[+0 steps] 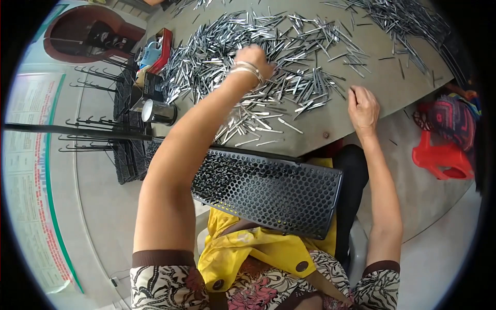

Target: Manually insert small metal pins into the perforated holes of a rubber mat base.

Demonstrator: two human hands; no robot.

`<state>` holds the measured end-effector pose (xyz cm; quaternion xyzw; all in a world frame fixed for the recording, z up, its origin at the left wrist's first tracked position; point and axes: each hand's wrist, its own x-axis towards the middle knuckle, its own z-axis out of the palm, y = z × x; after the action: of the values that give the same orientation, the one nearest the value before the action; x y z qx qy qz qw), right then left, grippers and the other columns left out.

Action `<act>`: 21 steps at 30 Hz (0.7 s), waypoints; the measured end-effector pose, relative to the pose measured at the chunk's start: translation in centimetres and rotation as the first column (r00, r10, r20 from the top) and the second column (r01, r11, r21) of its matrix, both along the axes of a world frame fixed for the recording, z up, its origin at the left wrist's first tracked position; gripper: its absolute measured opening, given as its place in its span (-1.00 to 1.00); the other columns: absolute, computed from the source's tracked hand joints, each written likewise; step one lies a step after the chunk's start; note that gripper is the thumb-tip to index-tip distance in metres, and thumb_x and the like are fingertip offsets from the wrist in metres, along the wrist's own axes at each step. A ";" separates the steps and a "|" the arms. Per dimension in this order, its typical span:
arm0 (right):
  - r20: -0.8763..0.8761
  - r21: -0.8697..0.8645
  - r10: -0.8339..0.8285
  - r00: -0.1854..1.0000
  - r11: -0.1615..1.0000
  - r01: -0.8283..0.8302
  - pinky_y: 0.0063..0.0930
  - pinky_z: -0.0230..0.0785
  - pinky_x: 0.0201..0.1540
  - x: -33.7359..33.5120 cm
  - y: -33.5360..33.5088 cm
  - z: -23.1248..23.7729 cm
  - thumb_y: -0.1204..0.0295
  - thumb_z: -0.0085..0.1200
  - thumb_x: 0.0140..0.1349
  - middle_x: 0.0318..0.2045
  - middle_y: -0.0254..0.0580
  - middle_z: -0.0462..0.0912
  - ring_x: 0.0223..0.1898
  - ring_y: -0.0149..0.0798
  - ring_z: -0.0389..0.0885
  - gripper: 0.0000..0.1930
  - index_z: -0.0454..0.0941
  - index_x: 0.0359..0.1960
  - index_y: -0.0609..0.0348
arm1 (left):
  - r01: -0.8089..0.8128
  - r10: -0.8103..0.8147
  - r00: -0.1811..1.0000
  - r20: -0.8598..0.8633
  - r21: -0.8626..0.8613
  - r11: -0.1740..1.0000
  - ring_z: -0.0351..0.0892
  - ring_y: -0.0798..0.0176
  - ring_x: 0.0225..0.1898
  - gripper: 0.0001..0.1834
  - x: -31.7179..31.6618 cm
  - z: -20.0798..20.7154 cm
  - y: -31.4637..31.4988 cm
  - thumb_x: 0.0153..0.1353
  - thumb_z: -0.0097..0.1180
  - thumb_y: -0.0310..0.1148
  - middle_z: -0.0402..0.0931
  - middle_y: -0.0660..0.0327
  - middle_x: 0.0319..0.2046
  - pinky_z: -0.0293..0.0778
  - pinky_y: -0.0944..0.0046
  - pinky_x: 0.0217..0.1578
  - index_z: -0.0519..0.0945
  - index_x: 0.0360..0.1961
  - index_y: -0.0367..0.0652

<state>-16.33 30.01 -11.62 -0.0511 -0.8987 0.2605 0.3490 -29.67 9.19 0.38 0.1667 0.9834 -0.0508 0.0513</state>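
Note:
A wide heap of thin silvery metal strips [227, 39] covers the middle and left of the table. My left hand [253, 58], with bangles at the wrist, reaches into this heap. Its fingers are curled downward, and their tips are hidden. My right hand [365, 107] is closed near the table's front edge, right of the heap; whatever it may hold does not show. Across my lap lies a black perforated tray [305, 199], slightly tilted, under my left forearm. Small black bits [219, 173] crowd its left part, while the round holes to the right show bare.
A second, darker heap of metal strips [408, 26] lies at the far right. Along the left edge stand a metal can [159, 111], a red box [164, 49] and black wire racks [126, 150]. A red stool [439, 159] with a patterned bag [451, 121] stands right.

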 end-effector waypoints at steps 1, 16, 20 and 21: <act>-0.020 -0.029 0.008 1.000 1.000 -0.008 -0.32 0.32 -0.37 0.0 -0.1 0.0 0.50 0.03 -0.02 -0.50 -0.12 0.51 -0.43 -0.07 0.47 -0.94 0.45 -0.47 0.18 | -0.083 0.083 0.996 0.014 -0.029 0.996 0.47 -0.04 -0.24 -0.46 -1.5 -0.7 -0.7 -0.10 0.10 0.02 0.47 -0.11 -0.33 0.37 0.17 -0.19 0.47 -0.32 -0.30; -0.071 -0.148 0.028 0.997 0.988 -0.038 -0.33 0.31 -0.40 0.3 0.4 -0.1 0.54 0.05 -0.05 -0.53 -0.14 0.50 -0.46 -0.09 0.46 -0.92 0.45 -0.47 0.19 | 0.013 -0.010 0.999 0.053 -0.059 0.998 0.51 -0.04 -0.31 -0.66 1.1 -3.9 0.2 -0.17 0.03 -0.39 0.50 -0.08 -0.41 0.42 0.13 -0.28 0.41 -0.29 -0.27; -0.070 -0.166 0.034 0.997 0.985 -0.045 -0.34 0.30 -0.40 0.1 0.1 0.0 0.54 0.05 -0.05 -0.54 -0.14 0.50 -0.47 -0.09 0.46 -0.93 0.45 -0.48 0.19 | -0.051 0.081 0.950 0.302 -0.103 0.993 0.35 -0.07 -0.05 -0.32 1.5 -1.3 1.5 -0.22 0.11 0.00 0.40 -0.11 -0.17 0.24 0.01 -0.04 0.33 -0.09 -0.21; -0.067 -0.162 0.028 0.997 0.986 -0.038 -0.34 0.30 -0.40 0.2 0.1 0.0 0.54 0.05 -0.05 -0.54 -0.14 0.50 -0.47 -0.09 0.46 -0.93 0.45 -0.48 0.19 | -0.045 0.073 0.949 0.306 -0.098 0.994 0.35 -0.07 -0.05 -0.32 2.1 -1.7 1.9 -0.22 0.11 0.00 0.40 -0.11 -0.17 0.24 0.01 -0.04 0.33 -0.09 -0.21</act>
<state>-16.17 30.13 -11.63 -0.0562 -0.8635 0.3404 0.3679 -27.61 11.11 -1.29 0.1406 0.9645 -0.0669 0.2134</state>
